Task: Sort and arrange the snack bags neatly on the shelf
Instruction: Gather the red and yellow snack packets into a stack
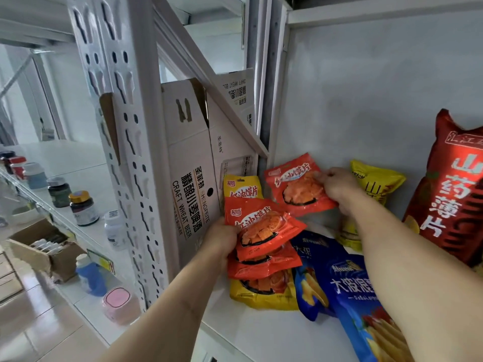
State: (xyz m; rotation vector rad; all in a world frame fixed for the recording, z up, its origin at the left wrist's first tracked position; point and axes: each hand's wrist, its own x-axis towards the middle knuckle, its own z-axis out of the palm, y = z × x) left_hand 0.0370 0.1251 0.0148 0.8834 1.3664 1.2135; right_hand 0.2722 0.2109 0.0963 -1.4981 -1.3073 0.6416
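Note:
My left hand (222, 237) grips a stack of small snack bags: two orange-red bags (264, 226) on top and a yellow bag (261, 296) under them, whose top shows at the back. My right hand (337, 188) pinches the right edge of another orange-red snack bag (295, 189) held up near the shelf's back wall. Two blue chip bags (347, 291) lie flat on the white shelf (261, 333) below my right arm. A yellow bag (376, 185) stands behind my right hand. A big red bag (452, 186) leans at the right.
White beer cartons (188, 163) stand left of the bags, behind the perforated shelf post (130, 152). On the neighbouring shelf to the left are several bottles and jars (81, 207), an open cardboard box (44, 249) and a pink container (117, 303).

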